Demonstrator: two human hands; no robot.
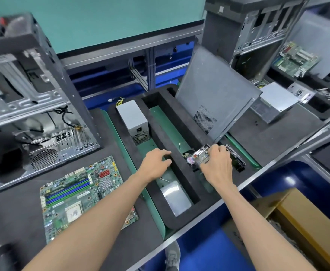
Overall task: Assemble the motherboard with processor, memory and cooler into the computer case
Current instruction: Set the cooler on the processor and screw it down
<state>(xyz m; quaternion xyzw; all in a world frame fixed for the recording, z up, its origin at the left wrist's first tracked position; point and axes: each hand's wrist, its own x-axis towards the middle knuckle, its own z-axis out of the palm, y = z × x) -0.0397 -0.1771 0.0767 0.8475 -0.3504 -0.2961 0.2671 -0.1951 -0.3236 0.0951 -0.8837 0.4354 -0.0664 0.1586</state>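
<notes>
The right hand (217, 163) grips the cooler (200, 156) in the foam tray (160, 133); the left hand (155, 163) rests loosely on the divider. The motherboard (82, 194) lies left of both hands. Snagged wires could jerk the cooler loose.

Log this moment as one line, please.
stage: fetching cooler | right hand: grips metal finned cooler in black foam tray | left hand: open, on tray divider | green motherboard: on mat, outside case

There is one camera, worn on the person's head. It looks forward and down, from close above the workbench (273, 133). Both forearms reach out from the bottom edge. The wide view bends straight edges.
</notes>
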